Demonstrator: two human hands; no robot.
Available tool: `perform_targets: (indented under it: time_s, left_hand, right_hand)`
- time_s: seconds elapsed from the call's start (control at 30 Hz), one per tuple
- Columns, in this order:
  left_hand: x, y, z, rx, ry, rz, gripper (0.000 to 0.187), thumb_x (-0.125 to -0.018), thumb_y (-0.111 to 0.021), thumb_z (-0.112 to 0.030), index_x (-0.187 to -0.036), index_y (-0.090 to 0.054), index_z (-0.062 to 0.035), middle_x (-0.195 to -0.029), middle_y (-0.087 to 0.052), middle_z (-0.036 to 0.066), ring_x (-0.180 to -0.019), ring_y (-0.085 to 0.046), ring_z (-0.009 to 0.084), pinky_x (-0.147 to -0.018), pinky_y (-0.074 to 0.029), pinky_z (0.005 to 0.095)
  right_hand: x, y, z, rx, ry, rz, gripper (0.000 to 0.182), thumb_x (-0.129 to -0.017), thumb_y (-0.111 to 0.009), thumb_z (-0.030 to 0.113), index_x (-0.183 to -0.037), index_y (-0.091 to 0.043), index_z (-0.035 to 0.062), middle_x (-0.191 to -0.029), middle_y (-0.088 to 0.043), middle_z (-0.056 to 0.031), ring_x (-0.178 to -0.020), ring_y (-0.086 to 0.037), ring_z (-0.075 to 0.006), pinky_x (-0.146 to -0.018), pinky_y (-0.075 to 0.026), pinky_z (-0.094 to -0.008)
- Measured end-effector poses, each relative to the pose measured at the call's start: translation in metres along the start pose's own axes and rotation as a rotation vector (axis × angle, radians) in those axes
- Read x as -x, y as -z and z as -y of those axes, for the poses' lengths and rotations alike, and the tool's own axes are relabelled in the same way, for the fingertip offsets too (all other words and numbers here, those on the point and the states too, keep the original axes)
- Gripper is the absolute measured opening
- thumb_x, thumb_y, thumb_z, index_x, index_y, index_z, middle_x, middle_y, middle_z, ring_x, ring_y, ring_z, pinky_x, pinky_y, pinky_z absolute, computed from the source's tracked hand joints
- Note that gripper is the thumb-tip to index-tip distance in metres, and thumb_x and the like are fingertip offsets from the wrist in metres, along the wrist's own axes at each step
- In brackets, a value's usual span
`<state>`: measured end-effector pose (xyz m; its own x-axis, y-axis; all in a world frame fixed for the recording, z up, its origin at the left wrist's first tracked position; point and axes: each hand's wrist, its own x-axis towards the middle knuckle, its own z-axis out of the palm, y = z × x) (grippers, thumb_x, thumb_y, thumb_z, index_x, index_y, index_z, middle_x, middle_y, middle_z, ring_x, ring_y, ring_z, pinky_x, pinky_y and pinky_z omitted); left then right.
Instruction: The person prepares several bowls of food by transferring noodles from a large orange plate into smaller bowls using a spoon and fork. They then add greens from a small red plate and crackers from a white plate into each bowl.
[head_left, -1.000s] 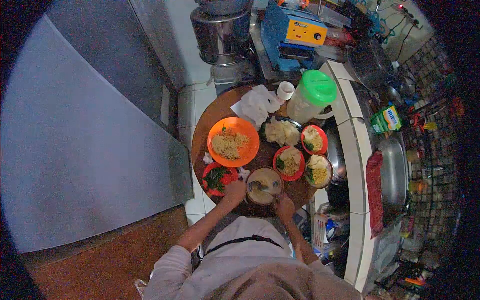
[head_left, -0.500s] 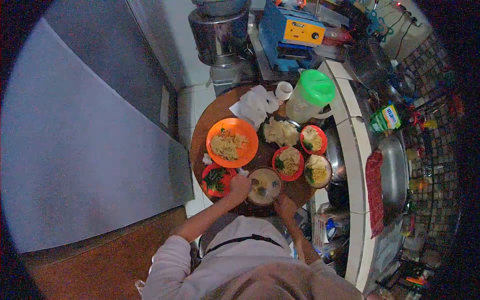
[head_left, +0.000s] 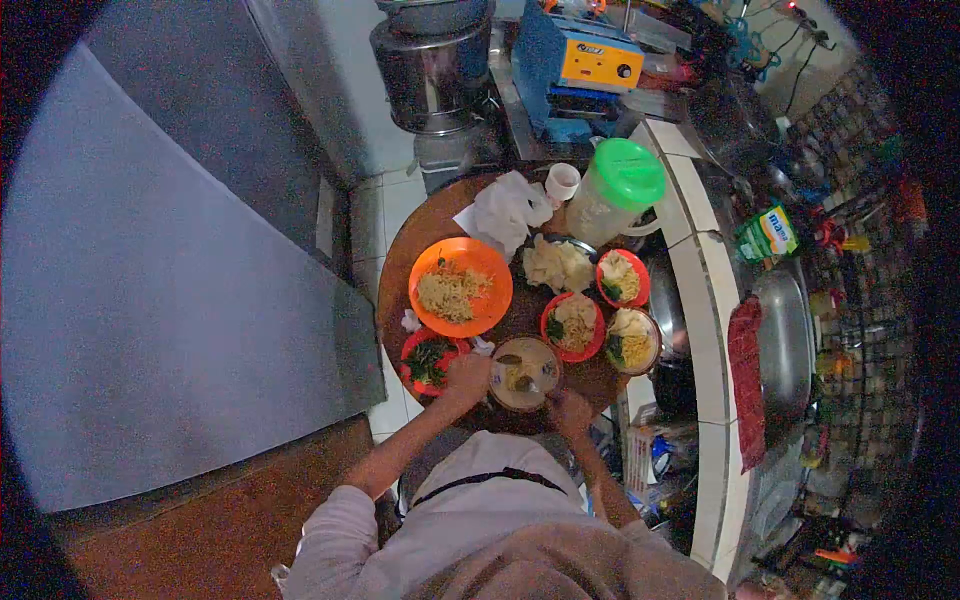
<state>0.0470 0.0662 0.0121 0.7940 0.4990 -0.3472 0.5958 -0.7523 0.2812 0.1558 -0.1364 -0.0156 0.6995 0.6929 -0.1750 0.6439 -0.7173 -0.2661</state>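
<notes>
A pale bowl (head_left: pixel 540 349) with light-coloured food and dark pieces in it sits at the near side of the round table. My left hand (head_left: pixel 466 380) is closed at the bowl's left side, beside a red bowl of dark leafy greens (head_left: pixel 427 362). What its fingers hold is hidden. At the lower right rim of the pale bowl is my right hand (head_left: pixel 572 411), its fingers curled; I cannot make out what is in them. A dark spoon-like shape (head_left: pixel 510 359) shows inside the pale bowl.
The brown table (head_left: pixel 400 250) bears an orange plate of noodles (head_left: pixel 453 292), a red bowl (head_left: pixel 573 328) and other filled bowls. Farther back are crackers (head_left: pixel 556 265), a white plastic bag (head_left: pixel 508 208), a cup (head_left: pixel 562 181) and a green-lidded pitcher (head_left: pixel 628 185). A tiled counter edge (head_left: pixel 712 380) borders the right.
The food and dark pieces inside the pale bowl have shifted. My left hand has moved slightly left, while my right hand stays by the rim. The whole view has moved a little.
</notes>
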Motion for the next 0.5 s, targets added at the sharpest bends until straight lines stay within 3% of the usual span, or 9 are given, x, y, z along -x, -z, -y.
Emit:
perform_targets:
  time_s: [0.23, 0.37, 0.43, 0.5]
  left_hand:
    - [0.01, -0.022, 0.004, 0.02, -0.027, 0.037, 0.017, -0.072, -0.05, -0.012, -0.076, -0.063, -0.0033, -0.074, -0.061, 0.013, -0.069, -0.062, 0.0268, -0.055, -0.05, 0.0386]
    - [0.011, -0.026, -0.002, -0.047, -0.044, 0.026, 0.015, -0.071, -0.052, -0.012, -0.074, -0.064, -0.0042, -0.073, -0.062, 0.012, -0.069, -0.062, 0.0259, -0.054, -0.05, 0.0377]
    - [0.011, -0.026, -0.005, -0.067, -0.047, 0.04, 0.014, -0.07, -0.053, -0.012, -0.074, -0.064, -0.0046, -0.072, -0.062, 0.012, -0.069, -0.062, 0.0255, -0.054, -0.05, 0.0373]
    - [0.01, -0.029, -0.007, -0.106, -0.062, -0.002, 0.014, -0.07, -0.053, -0.012, -0.074, -0.064, -0.0055, -0.07, -0.061, 0.011, -0.067, -0.062, 0.0248, -0.052, -0.05, 0.0368]
  right_hand:
    - [-0.009, -0.024, -0.006, -0.272, 0.174, -0.01, 0.021, -0.072, -0.059, 0.028, -0.089, -0.061, 0.0144, -0.078, -0.059, -0.0117, -0.074, -0.057, -0.0297, -0.063, -0.045, -0.0399]
    - [0.002, 0.001, 0.005, -0.204, 0.129, -0.071, 0.022, -0.073, -0.058, 0.029, -0.089, -0.062, 0.0151, -0.08, -0.059, -0.0114, -0.074, -0.057, -0.0286, -0.063, -0.045, -0.0397]
    - [-0.002, 0.008, 0.008, -0.042, -0.062, 0.084, 0.02, -0.072, -0.058, 0.029, -0.086, -0.063, 0.0159, -0.08, -0.059, -0.0099, -0.074, -0.057, -0.0274, -0.062, -0.045, -0.039]
    - [0.003, 0.0, -0.005, 0.0, 0.016, -0.019, 0.02, -0.072, -0.058, 0.029, -0.085, -0.063, 0.0156, -0.08, -0.06, -0.0092, -0.074, -0.057, -0.0273, -0.063, -0.045, -0.0384]
